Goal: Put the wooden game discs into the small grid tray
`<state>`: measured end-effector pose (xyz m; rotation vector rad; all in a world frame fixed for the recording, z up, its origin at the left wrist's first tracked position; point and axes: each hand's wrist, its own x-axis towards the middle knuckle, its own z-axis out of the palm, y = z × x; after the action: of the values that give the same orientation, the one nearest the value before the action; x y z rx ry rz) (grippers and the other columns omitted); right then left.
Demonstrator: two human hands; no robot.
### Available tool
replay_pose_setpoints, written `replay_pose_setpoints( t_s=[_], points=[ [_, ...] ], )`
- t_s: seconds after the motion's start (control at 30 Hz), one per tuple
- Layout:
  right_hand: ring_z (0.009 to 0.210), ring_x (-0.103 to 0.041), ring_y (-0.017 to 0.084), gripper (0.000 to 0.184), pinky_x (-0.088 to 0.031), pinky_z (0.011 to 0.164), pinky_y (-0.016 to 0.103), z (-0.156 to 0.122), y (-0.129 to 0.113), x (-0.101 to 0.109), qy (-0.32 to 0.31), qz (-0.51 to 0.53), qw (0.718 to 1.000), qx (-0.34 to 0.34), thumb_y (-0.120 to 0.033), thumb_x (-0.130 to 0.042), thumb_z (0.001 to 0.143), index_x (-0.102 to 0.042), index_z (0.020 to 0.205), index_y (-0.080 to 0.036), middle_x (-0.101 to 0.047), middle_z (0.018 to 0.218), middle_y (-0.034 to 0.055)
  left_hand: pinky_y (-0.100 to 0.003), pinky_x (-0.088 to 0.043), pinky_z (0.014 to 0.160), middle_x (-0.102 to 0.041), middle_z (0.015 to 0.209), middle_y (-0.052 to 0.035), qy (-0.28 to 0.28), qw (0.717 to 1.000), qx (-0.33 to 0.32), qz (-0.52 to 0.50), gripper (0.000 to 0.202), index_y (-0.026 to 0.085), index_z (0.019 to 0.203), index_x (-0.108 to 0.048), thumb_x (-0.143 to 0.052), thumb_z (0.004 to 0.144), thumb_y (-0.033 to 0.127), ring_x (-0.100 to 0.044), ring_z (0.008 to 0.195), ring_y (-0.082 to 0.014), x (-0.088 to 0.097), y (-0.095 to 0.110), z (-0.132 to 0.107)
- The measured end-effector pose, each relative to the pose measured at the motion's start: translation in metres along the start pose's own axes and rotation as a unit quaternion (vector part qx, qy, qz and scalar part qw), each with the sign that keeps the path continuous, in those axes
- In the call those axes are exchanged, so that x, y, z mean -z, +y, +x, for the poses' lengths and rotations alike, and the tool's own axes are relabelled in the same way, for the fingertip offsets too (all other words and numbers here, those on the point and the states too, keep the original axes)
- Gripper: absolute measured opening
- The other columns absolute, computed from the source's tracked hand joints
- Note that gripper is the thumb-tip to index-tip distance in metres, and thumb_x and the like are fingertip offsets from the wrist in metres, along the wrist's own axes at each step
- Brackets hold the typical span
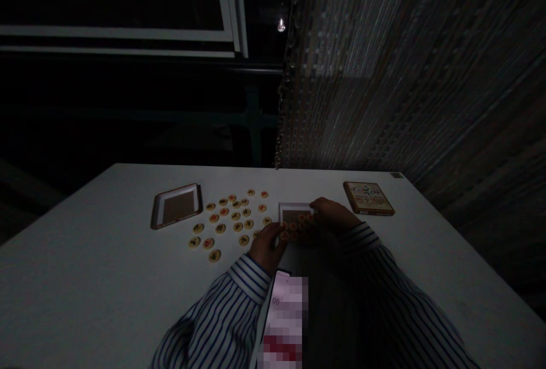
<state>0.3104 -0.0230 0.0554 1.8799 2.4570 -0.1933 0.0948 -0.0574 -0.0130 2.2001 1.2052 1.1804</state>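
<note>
The right hand [333,212] pinches the far right corner of the open box [296,207]; the left hand [268,245] curls at the box's left edge, its grip unclear. Red-marked discs [292,226] sit inside, scattered discs [236,216] left of the box, a shallow tray [178,207] farther left, a printed case [369,198] right of it

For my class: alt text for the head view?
Left hand and right hand at an open box holding round pieces; scattered pieces lie to its left on a white table. Far left: a tray; right: a printed box.
</note>
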Motion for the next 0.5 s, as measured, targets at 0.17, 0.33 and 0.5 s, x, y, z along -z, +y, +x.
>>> replay_pose_setpoints(
  t_s=[0.17, 0.33, 0.5],
  points=[
    [0.097, -0.054, 0.018, 0.038, -0.040, 0.080, 0.025, -0.0007, -0.0001, -0.0007, 0.008, 0.002, 1.000, 0.009, -0.017, -0.039, 0.076, -0.054, 0.112, -0.011, -0.054, 0.113, 0.0129, -0.035, -0.049, 0.084, -0.063, 0.101, -0.0091, -0.004, 1.000, 0.004, -0.003, 0.026, 0.017, 0.099, -0.059, -0.055, 0.073, 0.019, -0.058, 0.096, -0.0184, 0.0016, 0.0017, 0.0004],
    [0.097, -0.054, 0.019, 0.036, -0.039, 0.080, 0.025, -0.0028, -0.0016, 0.0032, 0.022, 0.000, 1.000, 0.005, -0.019, -0.040, 0.077, -0.055, 0.109, -0.012, -0.055, 0.111, 0.0124, -0.035, -0.049, 0.084, -0.063, 0.100, -0.0086, 0.003, 1.000, 0.005, 0.010, 0.026, 0.017, 0.097, -0.060, -0.055, 0.073, 0.019, -0.058, 0.095, -0.0183, 0.0029, 0.0044, 0.0008],
    [0.098, -0.053, 0.018, 0.035, -0.038, 0.080, 0.026, -0.0057, -0.0020, 0.0078, 0.032, -0.012, 0.999, 0.003, -0.019, -0.039, 0.078, -0.054, 0.110, -0.014, -0.055, 0.111, 0.0110, -0.035, -0.049, 0.084, -0.064, 0.099, -0.0092, 0.011, 1.000, 0.009, 0.023, 0.025, 0.016, 0.096, -0.062, -0.057, 0.071, 0.020, -0.059, 0.094, -0.0186, 0.0031, 0.0054, 0.0011]
  ],
)
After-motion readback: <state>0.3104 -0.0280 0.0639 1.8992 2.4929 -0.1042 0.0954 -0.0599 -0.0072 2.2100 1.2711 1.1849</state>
